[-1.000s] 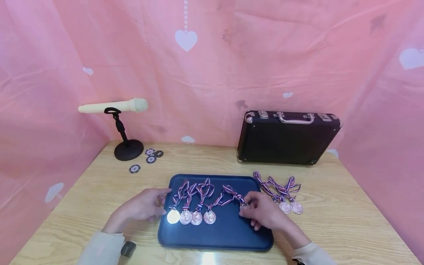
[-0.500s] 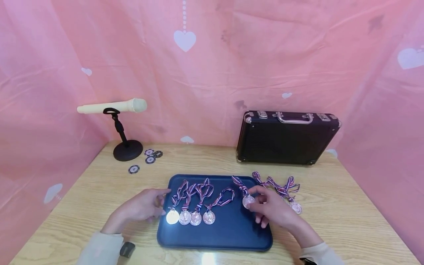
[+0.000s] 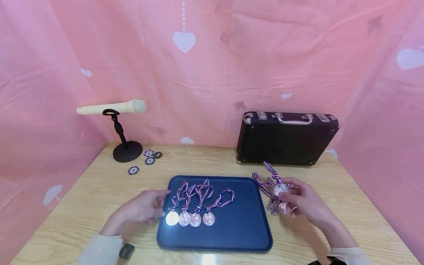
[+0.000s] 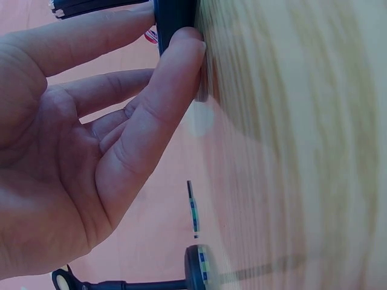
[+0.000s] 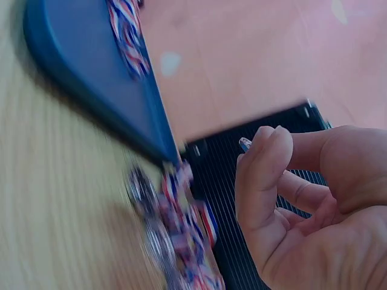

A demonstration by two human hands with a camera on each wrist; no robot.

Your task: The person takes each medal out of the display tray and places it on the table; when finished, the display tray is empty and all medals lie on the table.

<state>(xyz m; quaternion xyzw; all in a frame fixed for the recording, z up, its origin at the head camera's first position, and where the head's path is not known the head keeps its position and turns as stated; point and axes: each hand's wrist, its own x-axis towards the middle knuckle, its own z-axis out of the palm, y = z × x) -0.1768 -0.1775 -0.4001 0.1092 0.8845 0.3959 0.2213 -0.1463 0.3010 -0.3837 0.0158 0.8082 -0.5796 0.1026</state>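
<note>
A dark blue tray (image 3: 232, 235) lies on the wooden table with several medals (image 3: 195, 219) in a row at its left, their striped ribbons (image 3: 198, 191) spread behind them. My left hand (image 3: 159, 204) rests beside the tray's left edge, its relaxed fingers (image 4: 163, 90) touching the rim (image 4: 175, 18). My right hand (image 3: 286, 193) is right of the tray and pinches a medal (image 3: 279, 188) whose ribbon (image 3: 269, 169) trails upward. Just below it lies a small heap of medals (image 3: 277, 208) on the table, blurred in the right wrist view as medals (image 5: 175, 235).
A closed black case (image 3: 288, 138) stands upright at the back right, close behind my right hand. A cream microphone (image 3: 112, 107) sits on a black stand (image 3: 127, 151) at the back left, with a few poker chips (image 3: 149, 157) beside it. Pink cloth walls surround the table (image 3: 99, 191).
My right hand lifted a medal off the tray's right part and carried it right, over the heap on the table. The left hand stayed put.
</note>
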